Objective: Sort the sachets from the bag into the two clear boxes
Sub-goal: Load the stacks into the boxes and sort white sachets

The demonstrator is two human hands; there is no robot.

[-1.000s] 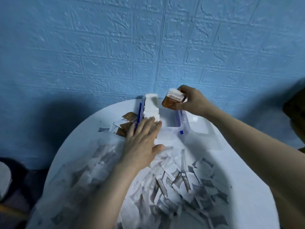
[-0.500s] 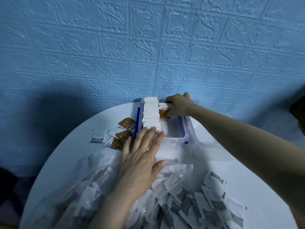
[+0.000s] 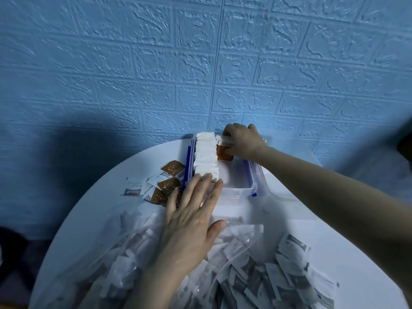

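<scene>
A: Where is the right hand [image 3: 242,141]?
B: At the far end of the clear box [image 3: 236,186], fingers curled round a small stack of brown sachets [image 3: 224,151], which it holds upright inside the box, just beside the white row [image 3: 206,155].
A: And that row?
B: White sachets stand on edge along the box's left side, packed close from the far wall toward the near one.
A: The left hand [image 3: 191,221]?
B: Flat, fingers straight and a little spread. The fingertips [image 3: 206,178] touch the near end of the row; the palm lies over the bag [image 3: 156,264].
A: What about the bag?
B: Clear plastic, full of sachets, spread over the near part of the white table [image 3: 93,219].
A: Anything loose?
B: A few brown and white sachets [image 3: 165,182] lie on the table left of the box, near its blue clip [image 3: 189,161].
A: A second box?
B: I cannot tell.
</scene>
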